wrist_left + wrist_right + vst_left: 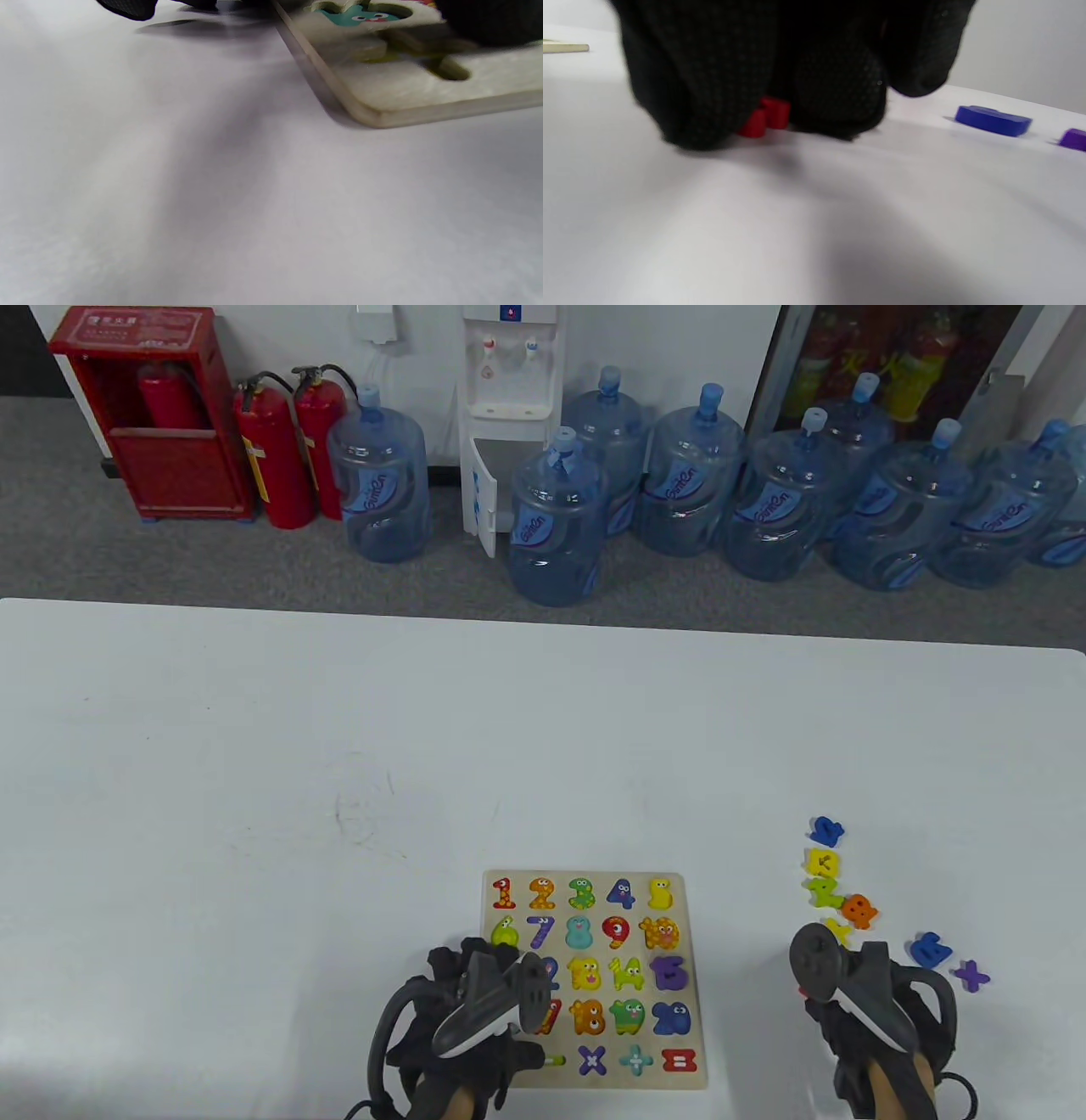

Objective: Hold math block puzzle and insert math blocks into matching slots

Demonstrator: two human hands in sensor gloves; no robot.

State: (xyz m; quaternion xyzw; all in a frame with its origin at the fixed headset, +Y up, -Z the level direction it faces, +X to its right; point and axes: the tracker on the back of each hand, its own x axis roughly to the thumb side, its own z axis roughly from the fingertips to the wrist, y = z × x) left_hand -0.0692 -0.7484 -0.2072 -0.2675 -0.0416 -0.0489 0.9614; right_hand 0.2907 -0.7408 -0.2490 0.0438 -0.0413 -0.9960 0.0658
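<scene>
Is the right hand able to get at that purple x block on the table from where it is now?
Probably yes. The purple x block lies loose on the table just beside the right hand, nothing between them, though the fingers are already on a red block.

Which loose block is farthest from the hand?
The blue block at the far end of the row beside the board; the yellow, green and orange ones lie closer to the right hand.
</scene>
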